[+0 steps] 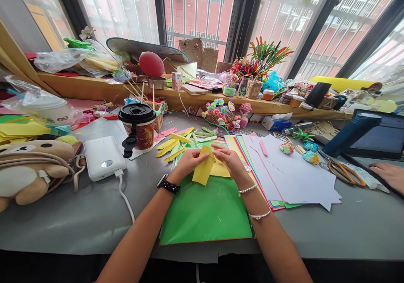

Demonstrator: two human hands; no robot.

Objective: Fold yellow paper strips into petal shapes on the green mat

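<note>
My left hand [188, 161] and my right hand [229, 158] both pinch a folded yellow paper piece [203, 170] above a green paper sheet [205, 211] on the grey table. The left fingers curl round the paper's left edge, the right fingers press its top right corner. A black watch sits on my left wrist and bead bracelets on my right. Cut yellow, green and pink paper strips [176, 144] lie just beyond my hands.
A stack of white and coloured sheets [293, 177] lies to the right, with scissors [345, 172] and another person's hand [389, 174] near a tablet. A lidded coffee cup [139, 125], a white power bank [102, 156] and a plush bear [28, 169] sit left. The cluttered windowsill holds paper flowers.
</note>
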